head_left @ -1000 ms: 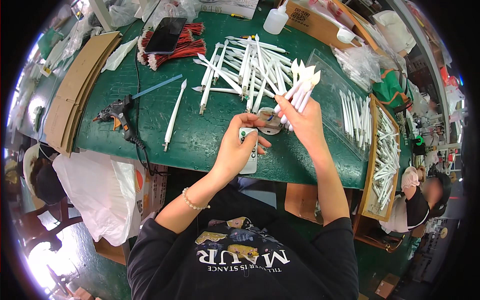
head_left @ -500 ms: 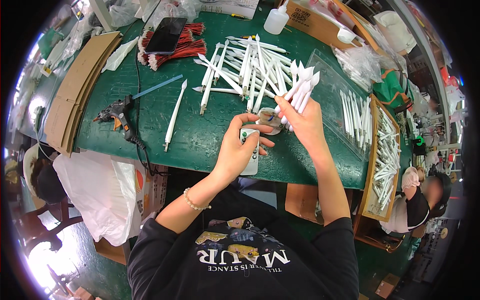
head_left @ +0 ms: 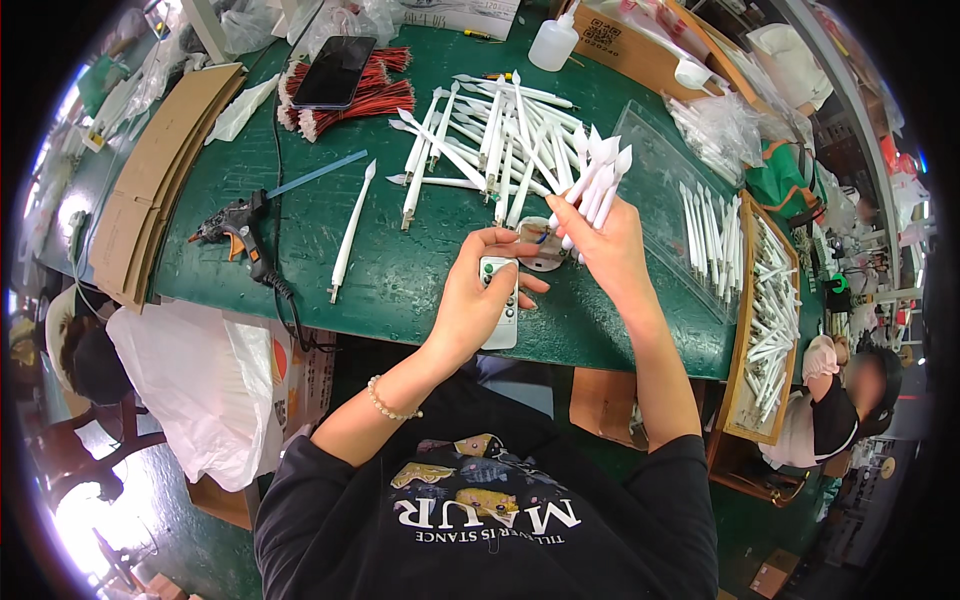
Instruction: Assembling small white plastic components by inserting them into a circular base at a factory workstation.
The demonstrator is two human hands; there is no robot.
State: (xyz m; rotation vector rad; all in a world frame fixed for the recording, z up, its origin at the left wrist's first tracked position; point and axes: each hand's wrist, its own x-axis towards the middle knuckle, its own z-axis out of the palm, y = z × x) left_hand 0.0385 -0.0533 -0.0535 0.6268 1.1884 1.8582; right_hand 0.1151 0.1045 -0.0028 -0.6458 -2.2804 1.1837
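The right hand (head_left: 603,236) grasps white candle sticks (head_left: 600,178); uneven pressure could drop one; the left hand (head_left: 480,287) holds a remote (head_left: 502,331); a thumb slip might mispress.

Green tabletop (head_left: 400,265); heaped white candles (head_left: 492,135); glue gun (head_left: 240,216); red wires (head_left: 380,93); squeeze bottle (head_left: 552,43)
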